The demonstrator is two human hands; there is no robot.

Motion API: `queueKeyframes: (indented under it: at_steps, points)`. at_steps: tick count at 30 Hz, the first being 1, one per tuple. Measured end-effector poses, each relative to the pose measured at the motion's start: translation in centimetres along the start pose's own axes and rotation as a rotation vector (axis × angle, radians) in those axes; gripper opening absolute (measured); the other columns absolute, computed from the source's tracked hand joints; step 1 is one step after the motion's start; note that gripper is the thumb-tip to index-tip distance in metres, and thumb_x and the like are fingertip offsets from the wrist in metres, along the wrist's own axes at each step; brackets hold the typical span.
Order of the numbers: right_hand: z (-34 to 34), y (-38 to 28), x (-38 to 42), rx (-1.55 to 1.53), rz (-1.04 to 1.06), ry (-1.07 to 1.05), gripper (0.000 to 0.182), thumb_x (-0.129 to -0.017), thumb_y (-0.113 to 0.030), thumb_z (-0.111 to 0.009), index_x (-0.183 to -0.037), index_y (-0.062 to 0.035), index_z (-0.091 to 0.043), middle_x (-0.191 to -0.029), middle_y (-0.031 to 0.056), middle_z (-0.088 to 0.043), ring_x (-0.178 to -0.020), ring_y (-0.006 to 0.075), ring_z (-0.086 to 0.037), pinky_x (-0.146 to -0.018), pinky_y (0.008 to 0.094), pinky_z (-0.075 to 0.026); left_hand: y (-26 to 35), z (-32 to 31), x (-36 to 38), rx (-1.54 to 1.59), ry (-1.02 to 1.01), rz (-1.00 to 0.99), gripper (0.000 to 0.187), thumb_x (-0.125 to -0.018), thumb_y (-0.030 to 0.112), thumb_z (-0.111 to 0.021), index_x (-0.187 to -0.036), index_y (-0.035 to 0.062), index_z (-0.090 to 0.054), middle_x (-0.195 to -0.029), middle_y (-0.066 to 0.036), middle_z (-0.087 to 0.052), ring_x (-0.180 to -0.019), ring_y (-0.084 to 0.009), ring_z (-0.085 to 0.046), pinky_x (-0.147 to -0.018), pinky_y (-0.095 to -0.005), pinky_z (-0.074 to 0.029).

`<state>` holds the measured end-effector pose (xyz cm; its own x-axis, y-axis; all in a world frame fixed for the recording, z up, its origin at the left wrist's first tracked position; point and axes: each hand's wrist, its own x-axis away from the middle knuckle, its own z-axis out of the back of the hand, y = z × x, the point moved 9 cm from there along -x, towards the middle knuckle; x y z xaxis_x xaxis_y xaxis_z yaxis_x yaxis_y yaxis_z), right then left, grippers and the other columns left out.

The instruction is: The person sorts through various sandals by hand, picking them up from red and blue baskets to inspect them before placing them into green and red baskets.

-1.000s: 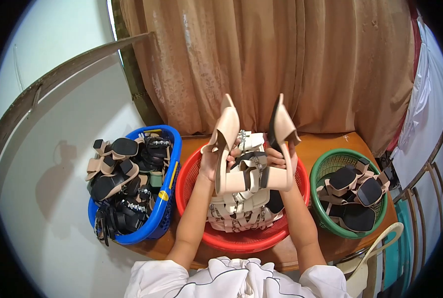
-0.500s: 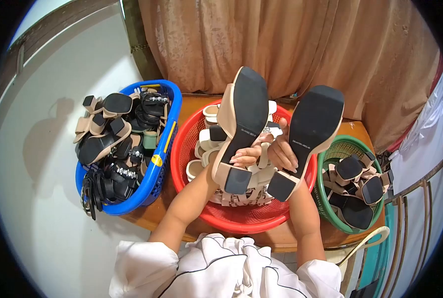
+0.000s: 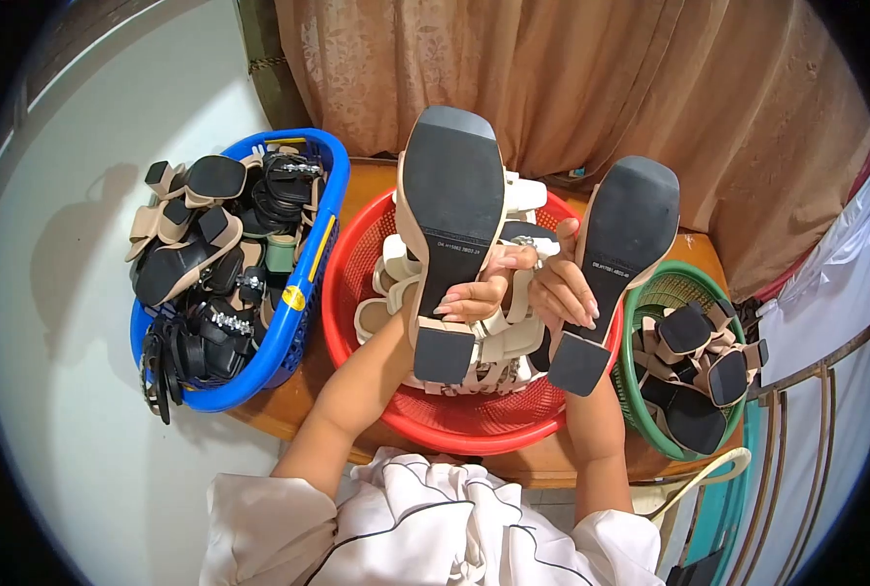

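My left hand [image 3: 476, 295] is closed around the narrow middle of a beige heeled sandal [image 3: 452, 181], whose black sole faces me. It hangs above the red basket [image 3: 435, 430], heel end down. To its right, my right hand [image 3: 562, 291] grips a second beige heeled sandal [image 3: 633, 215] the same way, sole toward me and block heel low. Small print crosses both soles, too fine to read surely. The two sandals are apart, and their uppers are mostly hidden. Below them, several white sandals [image 3: 513, 337] lie in the red basket.
On the left stands a blue basket [image 3: 330, 186] heaped with black and beige sandals [image 3: 215, 283]. A green basket [image 3: 694, 275] holds more beige sandals with black soles [image 3: 726, 376] at the right. All three rest on a wooden table [image 3: 372, 181] before a brown curtain [image 3: 552, 88].
The left-hand sandal has swung left and up, its sole now turned more squarely to me. The right-hand sandal has shifted slightly and tilted. Both hands keep their hold.
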<state>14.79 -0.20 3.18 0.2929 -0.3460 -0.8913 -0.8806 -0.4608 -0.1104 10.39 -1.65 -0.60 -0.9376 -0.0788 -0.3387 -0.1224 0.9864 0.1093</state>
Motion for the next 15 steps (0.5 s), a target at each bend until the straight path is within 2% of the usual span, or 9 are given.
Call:
queueKeyframes:
  at_steps: [6,8,10,11,12,14,15]
  points:
    - [-1.0,0.3,-0.7,0.023,-0.033,-0.016,0.040,-0.090,-0.007,-0.029,-0.128,0.0032,-0.019,-0.058,0.0124,-0.056,-0.043,0.0176,-0.056,-0.038,0.0209,-0.046,0.5,0.1,0.1,-0.026,0.009,-0.002,0.046,-0.085,0.044,-0.035,-0.103,0.0027,-0.039,-0.066,-0.016,-0.050,-0.056,-0.0288,-0.056,-0.052,-0.0383,-0.049]
    - [-1.0,0.5,-0.6,-0.010,-0.093,-0.050,0.042,-0.091,-0.013,-0.026,-0.129,0.0026,-0.016,-0.060,0.0152,-0.057,-0.043,0.0195,-0.056,-0.036,0.0212,-0.044,0.7,0.1,0.2,-0.048,0.008,-0.008,0.045,-0.085,0.044,-0.035,-0.102,0.0026,-0.039,-0.066,-0.016,-0.050,-0.055,-0.0285,-0.055,-0.051,-0.0379,-0.049]
    - [-1.1,0.9,-0.4,-0.065,-0.169,-0.142,0.050,-0.090,-0.016,-0.031,-0.132,-0.0022,-0.008,-0.067,0.0173,-0.057,-0.043,0.0216,-0.056,-0.033,0.0232,-0.040,0.6,0.0,0.3,-0.068,0.009,-0.007,0.045,-0.085,0.044,-0.034,-0.101,0.0025,-0.040,-0.065,-0.016,-0.050,-0.054,-0.0282,-0.055,-0.051,-0.0375,-0.049]
    - [-0.7,0.7,-0.1,0.000,-0.163,-0.023,0.051,-0.089,-0.020,-0.031,-0.132,-0.0033,-0.009,-0.066,0.0180,-0.057,-0.041,0.0231,-0.054,-0.033,0.0245,-0.040,0.6,0.0,0.4,-0.079,0.013,-0.005,0.045,-0.085,0.044,-0.034,-0.101,0.0025,-0.040,-0.065,-0.016,-0.050,-0.054,-0.0281,-0.055,-0.050,-0.0373,-0.049]
    - [-0.7,1.0,-0.1,0.022,-0.195,0.004,0.049,-0.089,-0.022,-0.032,-0.131,-0.0038,-0.013,-0.065,0.0180,-0.057,-0.042,0.0232,-0.055,-0.033,0.0259,-0.041,0.6,0.1,0.5,-0.089,0.017,-0.004,0.045,-0.085,0.044,-0.033,-0.100,0.0025,-0.040,-0.065,-0.016,-0.050,-0.054,-0.0279,-0.055,-0.050,-0.0371,-0.049]
    - [-1.4,2.3,-0.5,-0.055,-0.312,-0.102,0.047,-0.089,-0.021,-0.031,-0.130,-0.0033,-0.015,-0.064,0.0182,-0.056,-0.043,0.0231,-0.055,-0.033,0.0255,-0.041,0.5,-0.1,0.7,-0.108,0.019,-0.003,0.044,-0.086,0.044,-0.033,-0.099,0.0024,-0.041,-0.064,-0.016,-0.050,-0.053,-0.0276,-0.055,-0.049,-0.0366,-0.049]
    - [-1.9,3.6,-0.9,-0.216,-0.370,-0.229,0.047,-0.089,-0.021,-0.032,-0.128,0.0013,-0.017,-0.063,0.0205,-0.055,-0.039,0.0215,-0.054,-0.032,0.0241,-0.040,0.3,-0.1,0.8,-0.115,0.020,-0.002,0.044,-0.086,0.044,-0.032,-0.098,0.0023,-0.041,-0.064,-0.016,-0.051,-0.053,-0.0275,-0.055,-0.049,-0.0364,-0.049]
